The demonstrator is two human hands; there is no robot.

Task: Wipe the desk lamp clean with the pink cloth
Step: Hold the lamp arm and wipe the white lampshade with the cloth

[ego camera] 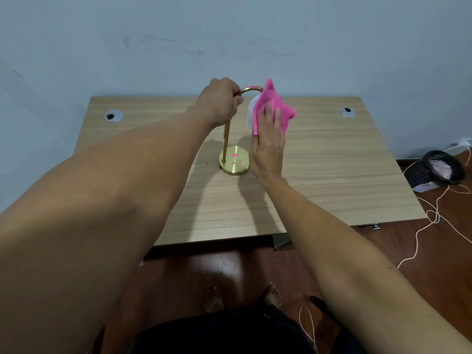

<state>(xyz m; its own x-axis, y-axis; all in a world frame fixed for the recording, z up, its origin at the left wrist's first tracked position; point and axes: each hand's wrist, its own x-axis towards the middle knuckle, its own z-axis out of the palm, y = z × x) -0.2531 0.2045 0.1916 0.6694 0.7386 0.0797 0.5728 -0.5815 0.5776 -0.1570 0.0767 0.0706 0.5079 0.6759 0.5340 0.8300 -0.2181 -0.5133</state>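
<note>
A brass desk lamp stands mid-desk on a round base (234, 160), with a thin upright stem and a curved neck (251, 89). My left hand (219, 102) is closed around the top of the neck's left bend. My right hand (268, 144) presses the pink cloth (274, 106) flat against the white lampshade (251, 111), which the cloth mostly hides. Pink reflections show on the base.
The wooden desk (332, 159) stands against a pale blue wall and has a cable grommet (114, 115) at each back corner. A black basket (436, 172) and loose white cords (431, 218) lie on the dark floor at right. My bare feet are below the desk edge.
</note>
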